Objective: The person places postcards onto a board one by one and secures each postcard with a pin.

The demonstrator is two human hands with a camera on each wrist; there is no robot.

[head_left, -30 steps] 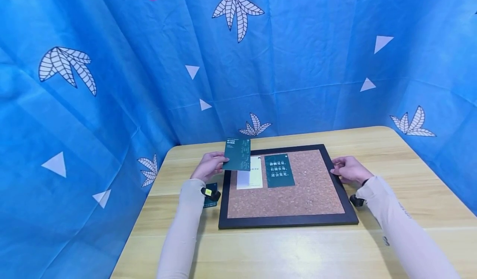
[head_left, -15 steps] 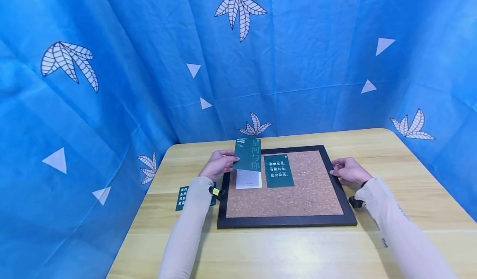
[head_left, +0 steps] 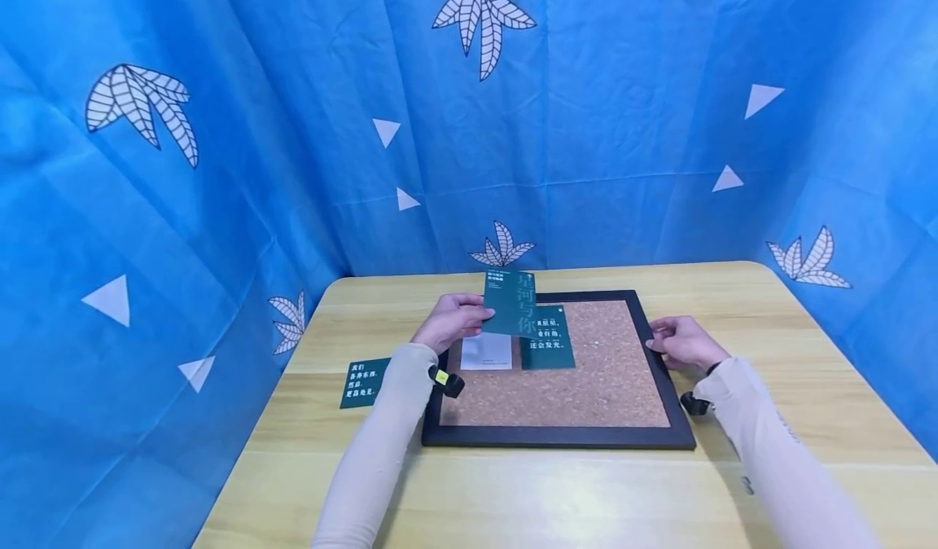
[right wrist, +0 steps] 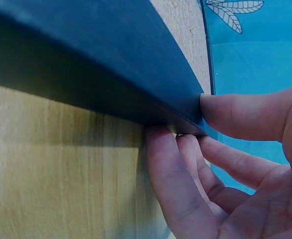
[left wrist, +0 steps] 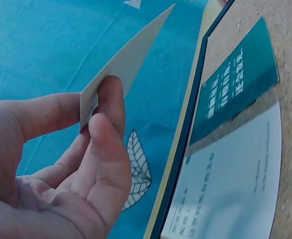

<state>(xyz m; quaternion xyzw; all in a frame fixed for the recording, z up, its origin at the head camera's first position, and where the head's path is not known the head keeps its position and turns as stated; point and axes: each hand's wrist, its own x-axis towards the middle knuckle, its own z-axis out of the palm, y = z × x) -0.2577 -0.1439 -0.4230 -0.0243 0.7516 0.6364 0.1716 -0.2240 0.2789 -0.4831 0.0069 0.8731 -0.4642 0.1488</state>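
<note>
My left hand (head_left: pixel 454 321) pinches a dark green printed card (head_left: pixel 509 300) by its left edge, thumb on one side and fingers on the other. The card is held tilted up above a black-framed cork board (head_left: pixel 593 394), its pale back (left wrist: pixel 121 57) showing in the left wrist view. On the cork lie a white card (head_left: pixel 487 353) and a second green card (head_left: pixel 553 355) with white lettering, both partly covered by the held card in the head view. At the board's right side, my right hand (head_left: pixel 683 342) grips the frame, thumb (right wrist: pixel 230 114) on top and fingertips against the outer side.
Another green card (head_left: pixel 362 382) lies on the wooden table (head_left: pixel 557 500) left of the board, partly hidden behind the left sleeve. A blue patterned curtain (head_left: pixel 623 125) hangs behind the table and along its left and right sides.
My left hand has carried the held card rightward, from over the white card to overlapping the second green card. More of the card on the table shows now. My right hand stays at the frame.
</note>
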